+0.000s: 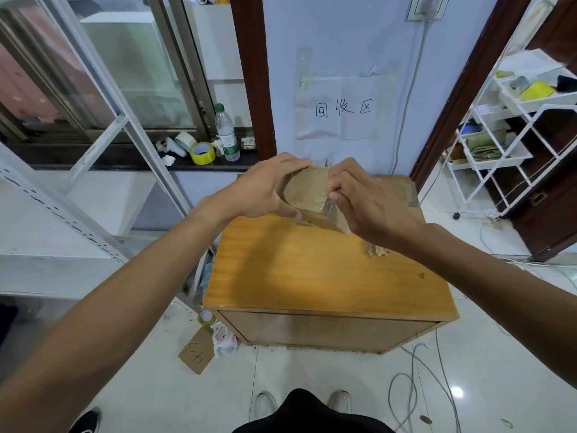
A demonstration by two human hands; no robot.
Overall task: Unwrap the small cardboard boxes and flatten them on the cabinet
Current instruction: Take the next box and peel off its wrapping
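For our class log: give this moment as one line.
left hand: grips cardboard box | right hand: pinches clear tape | box: above cabinet, unflattened

I am facing a pale blue wall (343, 32), where a handwritten paper sign (343, 107) is hanging under clear tape. Left of the sign a dark brown door frame (253, 73) is running upward. Further left, a glass sliding window (125, 73) is sitting above a dark sill (125, 159) that is carrying a water bottle (227, 132) and a yellow tape roll (202, 153). Above and right of the sign a wall socket (426, 6) is feeding a grey cable (409, 98) down the wall. Well right of the sign a white wire rack (515, 135) is standing by a dark wooden door (549, 198). Far below the sign glossy white floor tiles (312, 370) are reflecting light, with loose cables (415, 385) lying toward the lower right.
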